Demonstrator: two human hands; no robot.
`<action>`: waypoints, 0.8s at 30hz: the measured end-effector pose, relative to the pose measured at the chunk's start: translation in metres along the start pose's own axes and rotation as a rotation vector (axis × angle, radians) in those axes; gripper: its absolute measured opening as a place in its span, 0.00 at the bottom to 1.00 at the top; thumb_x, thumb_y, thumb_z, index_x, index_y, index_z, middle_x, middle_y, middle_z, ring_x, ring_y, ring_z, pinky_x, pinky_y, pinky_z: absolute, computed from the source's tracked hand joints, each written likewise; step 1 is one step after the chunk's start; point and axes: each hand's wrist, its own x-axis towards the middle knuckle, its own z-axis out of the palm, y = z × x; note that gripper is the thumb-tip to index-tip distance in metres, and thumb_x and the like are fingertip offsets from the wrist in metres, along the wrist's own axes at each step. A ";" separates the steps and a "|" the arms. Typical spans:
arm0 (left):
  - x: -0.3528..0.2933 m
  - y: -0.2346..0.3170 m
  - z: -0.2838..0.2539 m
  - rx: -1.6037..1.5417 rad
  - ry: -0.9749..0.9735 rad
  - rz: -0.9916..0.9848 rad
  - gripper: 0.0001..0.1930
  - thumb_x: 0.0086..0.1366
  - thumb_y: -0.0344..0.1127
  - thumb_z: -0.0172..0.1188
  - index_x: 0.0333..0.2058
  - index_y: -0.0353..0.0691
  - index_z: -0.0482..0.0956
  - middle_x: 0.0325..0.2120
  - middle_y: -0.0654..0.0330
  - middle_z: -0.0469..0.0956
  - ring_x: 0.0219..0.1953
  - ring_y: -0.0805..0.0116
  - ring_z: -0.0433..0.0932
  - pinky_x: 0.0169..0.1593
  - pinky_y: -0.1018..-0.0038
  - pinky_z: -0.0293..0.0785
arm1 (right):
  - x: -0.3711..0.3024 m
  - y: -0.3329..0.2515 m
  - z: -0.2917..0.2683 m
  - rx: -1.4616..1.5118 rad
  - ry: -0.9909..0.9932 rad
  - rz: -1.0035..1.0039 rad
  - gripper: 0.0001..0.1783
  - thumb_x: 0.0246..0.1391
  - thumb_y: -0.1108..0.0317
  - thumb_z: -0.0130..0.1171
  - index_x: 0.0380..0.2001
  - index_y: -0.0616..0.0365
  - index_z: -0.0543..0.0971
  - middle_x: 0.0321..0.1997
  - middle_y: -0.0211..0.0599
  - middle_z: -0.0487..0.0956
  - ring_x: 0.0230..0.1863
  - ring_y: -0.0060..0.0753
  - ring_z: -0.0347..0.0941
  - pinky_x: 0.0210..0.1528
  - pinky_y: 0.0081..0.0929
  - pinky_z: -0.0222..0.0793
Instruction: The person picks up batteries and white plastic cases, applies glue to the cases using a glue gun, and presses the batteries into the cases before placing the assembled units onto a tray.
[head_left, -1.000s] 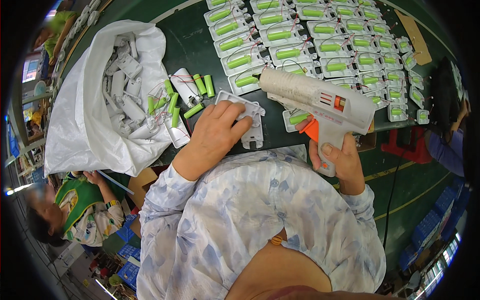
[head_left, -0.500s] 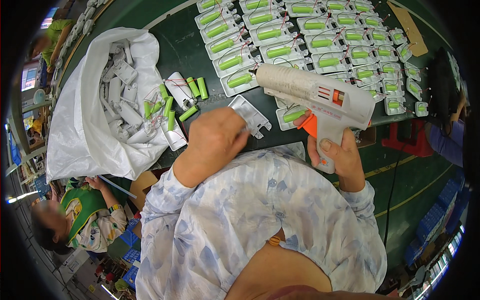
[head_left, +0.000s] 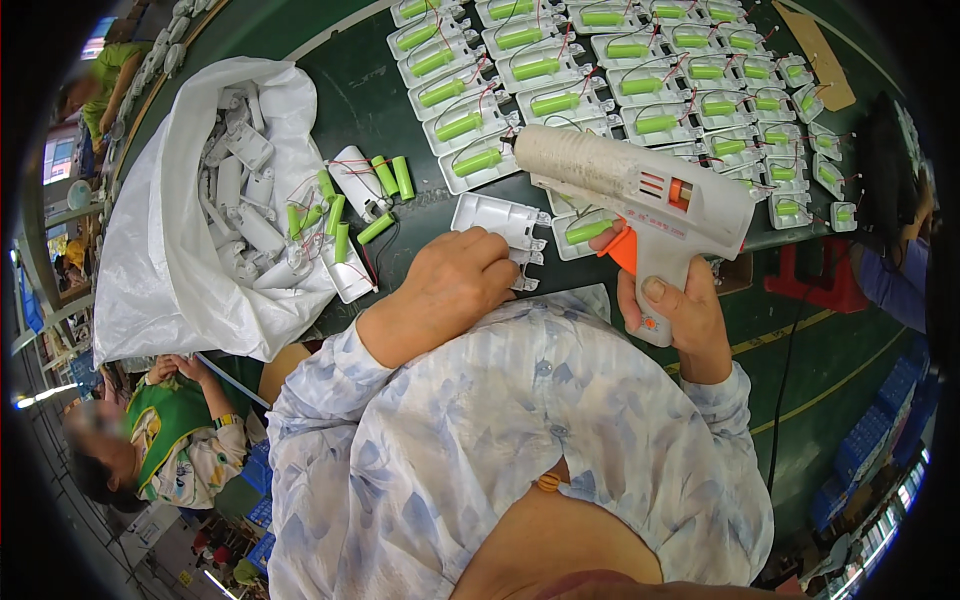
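My right hand [head_left: 685, 310] is wrapped round the handle of a white hot glue gun [head_left: 630, 180] with an orange trigger. Its nozzle points left, over the rows of casings. My left hand [head_left: 455, 285] is closed over white plastic casing parts [head_left: 503, 215] at the table's near edge, fingers curled down on them. Bare inner walls and notched ends show past the knuckles. Whether that is one casing or two overlapping ones I cannot tell. Under the glue gun lies a white casing holding a green battery cell [head_left: 590, 231].
Many casings with green cells and thin wires [head_left: 640, 86] lie in rows across the dark green table [head_left: 350, 85]. At left a white woven sack [head_left: 150, 250] holds loose white casings, with loose green cells [head_left: 383, 175] beside it. A co-worker in a green apron [head_left: 175, 430] sits at lower left.
My left hand has moved a little right and down, its fingers now flatter over the casing parts. More of their notched ends shows. The glue gun has hardly moved.
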 end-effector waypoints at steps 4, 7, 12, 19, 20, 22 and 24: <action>0.002 0.004 -0.014 0.015 0.013 -0.077 0.21 0.41 0.35 0.73 0.36 0.42 0.78 0.38 0.61 0.74 0.43 0.59 0.73 0.41 0.66 0.70 | -0.003 0.000 -0.003 -0.007 0.002 0.007 0.35 0.54 0.57 0.58 0.58 0.70 0.64 0.53 0.56 0.75 0.20 0.24 0.68 0.23 0.22 0.65; -0.005 -0.002 -0.008 0.038 0.006 -0.098 0.22 0.42 0.36 0.73 0.39 0.43 0.78 0.41 0.60 0.74 0.44 0.58 0.71 0.43 0.64 0.67 | -0.003 0.000 0.000 0.002 0.023 -0.008 0.35 0.54 0.57 0.57 0.58 0.71 0.64 0.53 0.56 0.75 0.20 0.24 0.68 0.23 0.22 0.66; -0.003 0.000 -0.002 0.085 0.053 -0.170 0.24 0.43 0.41 0.74 0.40 0.42 0.78 0.42 0.58 0.75 0.43 0.55 0.72 0.45 0.62 0.68 | -0.007 0.005 -0.006 -0.009 -0.009 0.010 0.35 0.55 0.57 0.57 0.58 0.71 0.63 0.54 0.56 0.75 0.20 0.24 0.68 0.23 0.22 0.66; 0.010 -0.010 0.012 0.058 0.175 -0.153 0.26 0.44 0.45 0.73 0.42 0.42 0.78 0.40 0.60 0.74 0.43 0.59 0.71 0.42 0.64 0.66 | 0.004 -0.002 0.001 0.054 0.015 -0.018 0.25 0.57 0.64 0.55 0.54 0.70 0.67 0.36 0.43 0.79 0.22 0.24 0.70 0.26 0.23 0.65; 0.011 -0.009 0.012 0.056 0.174 -0.158 0.26 0.44 0.45 0.73 0.42 0.42 0.78 0.40 0.60 0.74 0.43 0.59 0.71 0.42 0.64 0.66 | 0.004 -0.003 0.003 0.055 0.013 -0.013 0.25 0.57 0.64 0.55 0.54 0.70 0.67 0.36 0.43 0.79 0.22 0.24 0.70 0.26 0.23 0.65; 0.012 -0.008 0.008 0.095 0.178 -0.157 0.26 0.43 0.45 0.73 0.42 0.43 0.78 0.40 0.60 0.74 0.44 0.58 0.72 0.42 0.63 0.66 | 0.006 -0.006 0.006 0.066 0.005 -0.007 0.25 0.58 0.64 0.55 0.54 0.69 0.68 0.27 0.38 0.77 0.22 0.24 0.70 0.25 0.22 0.64; 0.007 -0.009 0.004 0.139 0.189 -0.180 0.26 0.47 0.50 0.71 0.41 0.41 0.78 0.40 0.55 0.74 0.42 0.53 0.73 0.43 0.61 0.68 | 0.004 -0.001 0.000 0.014 -0.048 0.020 0.25 0.58 0.63 0.55 0.54 0.69 0.68 0.25 0.37 0.76 0.22 0.24 0.70 0.25 0.21 0.64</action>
